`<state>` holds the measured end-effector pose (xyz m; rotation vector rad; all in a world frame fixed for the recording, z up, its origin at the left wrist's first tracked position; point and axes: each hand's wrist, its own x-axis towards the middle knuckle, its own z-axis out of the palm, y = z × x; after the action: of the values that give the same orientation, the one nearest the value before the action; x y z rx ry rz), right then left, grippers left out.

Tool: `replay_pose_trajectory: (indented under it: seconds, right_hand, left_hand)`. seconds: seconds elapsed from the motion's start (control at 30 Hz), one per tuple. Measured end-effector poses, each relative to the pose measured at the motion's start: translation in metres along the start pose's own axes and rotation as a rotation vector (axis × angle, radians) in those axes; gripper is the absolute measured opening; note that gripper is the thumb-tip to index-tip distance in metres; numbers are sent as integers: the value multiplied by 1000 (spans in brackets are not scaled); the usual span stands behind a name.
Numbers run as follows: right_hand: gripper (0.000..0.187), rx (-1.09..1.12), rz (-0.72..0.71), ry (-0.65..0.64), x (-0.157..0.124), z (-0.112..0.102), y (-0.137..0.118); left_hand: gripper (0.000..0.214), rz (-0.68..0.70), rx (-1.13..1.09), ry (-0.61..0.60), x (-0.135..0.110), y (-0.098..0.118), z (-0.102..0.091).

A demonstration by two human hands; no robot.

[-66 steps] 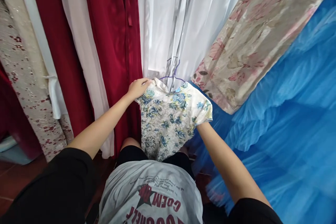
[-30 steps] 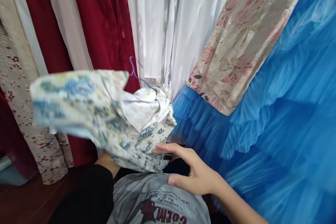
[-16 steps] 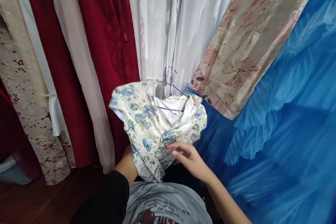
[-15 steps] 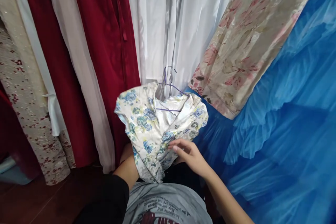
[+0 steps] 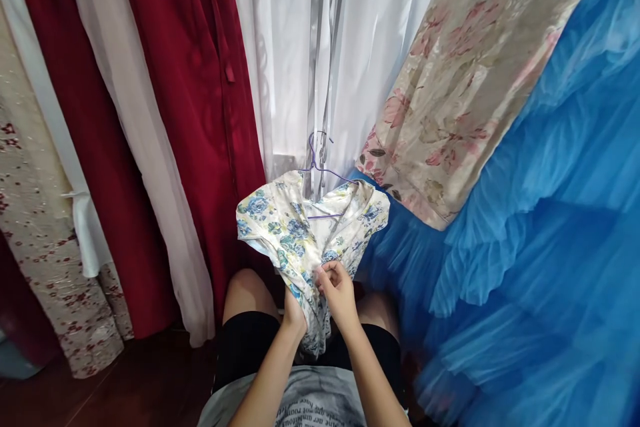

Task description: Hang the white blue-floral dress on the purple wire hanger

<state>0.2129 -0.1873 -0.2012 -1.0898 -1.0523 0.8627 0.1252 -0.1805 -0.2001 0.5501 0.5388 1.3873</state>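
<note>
A small cream garment with blue flowers point(image 5: 280, 220) hangs on a thin purple wire hanger point(image 5: 316, 153) in front of me, above my knees. My right hand point(image 5: 339, 290) pinches the cloth near its middle, fingers closed on it. My left hand point(image 5: 295, 310) sits just left of it, mostly tucked behind the cloth and gripping it from below. Both hands are close together, low on the garment.
Long garments hang all around: dark red velvet point(image 5: 200, 93), pale pink point(image 5: 125, 100), white satin point(image 5: 280, 47) with silver ribbons point(image 5: 320, 47), a pink-flowered brocade point(image 5: 475, 60) and a big blue tulle skirt point(image 5: 540, 247). A beige red-dotted dress point(image 5: 35, 227) is at the left. The floor is dark wood point(image 5: 125, 387).
The garment swung out to the left, then came back and hangs in front of me. My right hand went from open beside it to pinching it; my left hand came up beside the right.
</note>
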Motion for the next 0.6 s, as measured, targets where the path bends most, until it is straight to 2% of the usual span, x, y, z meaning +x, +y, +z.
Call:
replay_pose_trajectory:
  seconds: [0.1,0.2,0.27,0.4,0.5,0.6]
  right_hand:
    - [39,-144,-44,87,1,-5,-7]
    - [39,-252,-65,104,2,-13,-16]
    - [38,-268,-72,76,-1,-17,-20]
    - [38,-248,-44,-26,-9,-22,-29]
    - [38,-201,-18,-106,-14,-24,-41]
    - [36,-157,-7,-103,-18,-26,-52]
  left_hand:
    - [67,-6,-64,3,-1,-12,-5]
    - [74,26,-39,51,-4,-18,-10]
    - [77,36,-3,78,-6,-18,-13]
    - [80,61,71,59,-8,-13,-17]
    - [68,177,229,62,-6,-7,-22]
    - [57,395,455,123,-1,0,-34]
